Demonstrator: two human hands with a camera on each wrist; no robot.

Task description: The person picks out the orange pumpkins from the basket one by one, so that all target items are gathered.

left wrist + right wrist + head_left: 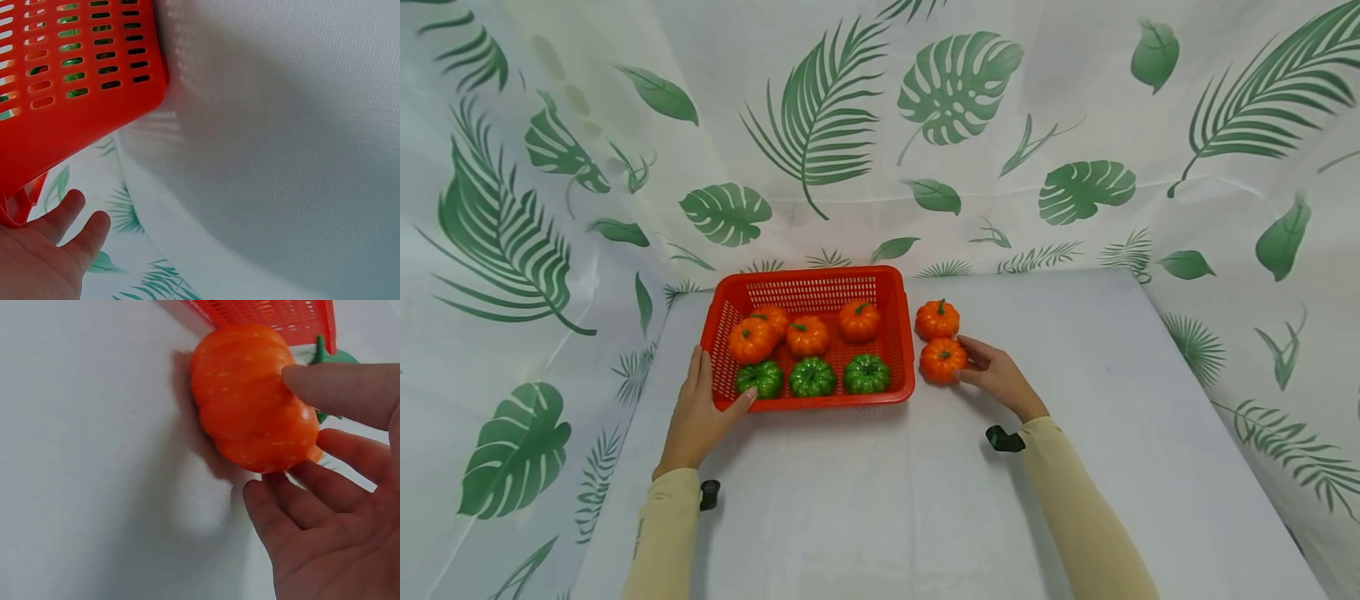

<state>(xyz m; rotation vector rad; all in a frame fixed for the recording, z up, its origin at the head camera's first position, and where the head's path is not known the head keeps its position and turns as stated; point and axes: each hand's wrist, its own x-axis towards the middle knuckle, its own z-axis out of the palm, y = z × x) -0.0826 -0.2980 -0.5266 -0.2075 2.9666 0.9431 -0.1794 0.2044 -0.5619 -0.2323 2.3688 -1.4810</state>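
Observation:
A red plastic basket [831, 403] stands on the table, holding several orange pumpkins [807, 337] and three green pumpkins [812, 377] along its near side. At its front left corner, my left hand [697, 421] rests against the rim, thumb along the near edge and fingers fairly straight on the outer left side. Two of those fingers [87, 240] extend past the rim in the left wrist view. Right of the basket, my right hand [997, 379] holds an orange pumpkin [247, 400] between thumb and fingers. Another orange pumpkin [937, 320] sits just behind that one.
A white cloth covers the table [865, 500]. Behind and at the sides hangs a white curtain [865, 150] printed with green leaves. A small black device [1004, 439] is at the right wrist, and another black device [710, 495] is at the left.

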